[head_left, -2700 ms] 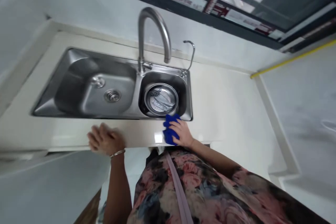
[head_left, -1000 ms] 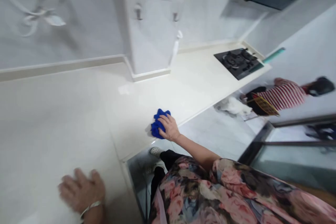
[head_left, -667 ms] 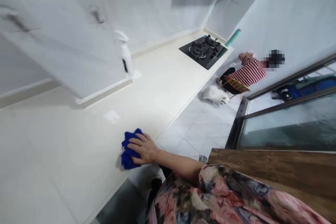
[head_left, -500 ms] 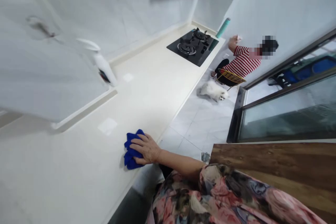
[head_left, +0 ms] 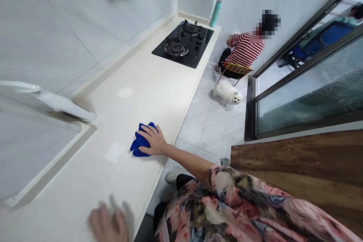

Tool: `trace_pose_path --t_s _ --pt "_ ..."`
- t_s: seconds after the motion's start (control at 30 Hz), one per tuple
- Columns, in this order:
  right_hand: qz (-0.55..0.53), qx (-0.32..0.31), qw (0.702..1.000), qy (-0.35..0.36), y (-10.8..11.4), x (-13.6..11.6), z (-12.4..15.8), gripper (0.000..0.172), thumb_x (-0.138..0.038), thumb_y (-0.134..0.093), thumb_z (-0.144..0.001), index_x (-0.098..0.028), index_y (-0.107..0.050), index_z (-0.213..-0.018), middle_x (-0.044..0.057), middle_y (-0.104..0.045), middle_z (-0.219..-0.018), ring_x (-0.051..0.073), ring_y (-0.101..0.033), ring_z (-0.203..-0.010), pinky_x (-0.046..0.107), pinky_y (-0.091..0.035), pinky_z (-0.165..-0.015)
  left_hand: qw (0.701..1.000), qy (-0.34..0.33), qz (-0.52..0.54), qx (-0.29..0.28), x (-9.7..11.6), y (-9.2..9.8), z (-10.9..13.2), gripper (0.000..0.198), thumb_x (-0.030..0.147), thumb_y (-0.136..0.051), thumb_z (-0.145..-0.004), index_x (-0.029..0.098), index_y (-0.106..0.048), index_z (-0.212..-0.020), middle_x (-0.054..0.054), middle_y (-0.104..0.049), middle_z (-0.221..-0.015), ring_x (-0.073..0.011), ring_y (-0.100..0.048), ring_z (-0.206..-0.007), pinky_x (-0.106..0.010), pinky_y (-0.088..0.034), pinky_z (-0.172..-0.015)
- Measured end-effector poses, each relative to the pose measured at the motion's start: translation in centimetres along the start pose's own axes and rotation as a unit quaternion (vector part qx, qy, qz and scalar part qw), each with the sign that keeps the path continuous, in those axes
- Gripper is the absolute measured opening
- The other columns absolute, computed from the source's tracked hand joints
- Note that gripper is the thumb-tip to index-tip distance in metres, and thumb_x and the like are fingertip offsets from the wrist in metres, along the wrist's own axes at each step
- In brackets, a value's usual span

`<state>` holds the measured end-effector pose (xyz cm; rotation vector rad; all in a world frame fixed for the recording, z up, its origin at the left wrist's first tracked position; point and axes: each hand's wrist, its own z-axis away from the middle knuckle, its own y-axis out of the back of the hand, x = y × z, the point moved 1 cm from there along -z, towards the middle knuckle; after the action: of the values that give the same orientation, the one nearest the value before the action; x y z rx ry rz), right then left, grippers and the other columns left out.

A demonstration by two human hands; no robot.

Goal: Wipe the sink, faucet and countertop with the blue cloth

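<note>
My right hand (head_left: pixel 154 140) presses down on a bunched blue cloth (head_left: pixel 139 144) lying on the cream countertop (head_left: pixel 107 121). Its fingers bend over the cloth, with the thumb along the lower side. At the bottom left, my left hand (head_left: pixel 109 225) shows blurred over the counter, thumb apart from the fingers and nothing seen in it. The cloth is partly hidden under my right hand.
A black two-burner gas stove (head_left: pixel 184 43) and a teal bottle (head_left: pixel 216 13) stand at the counter's far end. A white faucet-like object (head_left: pixel 62 106) is at left. On the floor are a white dog (head_left: pixel 227 92) and a seated person (head_left: pixel 245 51) in stripes.
The view has shifted, so the stove and person appear further left. My left hand has come into view at the bottom. My right hand remains on the cloth. The person's raised arm is lower.
</note>
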<state>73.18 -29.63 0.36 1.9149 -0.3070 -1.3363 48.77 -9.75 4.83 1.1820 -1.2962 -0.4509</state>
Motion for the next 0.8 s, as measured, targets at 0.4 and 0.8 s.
trace_pose_path --t_s 0.4,0.8 --pt "-0.463 0.472 0.666 -0.347 26.2 22.2 17.9 0.09 -0.072 -0.002 -0.096 -0.019 -0.057 -0.145 0.025 -0.06 -0.136 0.03 -0.065 -0.126 0.066 -0.049 -0.113 0.971 -0.2 -0.018 -0.128 12.7 -8.8 -14.9 0.076 0.054 -0.055 -0.102 0.015 -0.044 -0.166 -0.029 -0.016 -0.179 -0.0542 -0.01 -0.165 -0.083 -0.02 -0.124" --pt "-0.526 0.581 0.477 -0.398 28.0 25.3 24.7 0.066 -0.045 -0.007 -0.106 -0.02 -0.03 -0.163 0.024 -0.059 -0.149 0.023 -0.071 -0.121 0.055 -0.056 -0.108 0.939 -0.191 -0.128 -0.257 10.4 -9.9 -17.7 0.056 0.048 -0.056 -0.101 0.026 -0.064 -0.151 -0.018 -0.054 -0.159 -0.0397 -0.054 -0.141 -0.059 -0.051 -0.114"
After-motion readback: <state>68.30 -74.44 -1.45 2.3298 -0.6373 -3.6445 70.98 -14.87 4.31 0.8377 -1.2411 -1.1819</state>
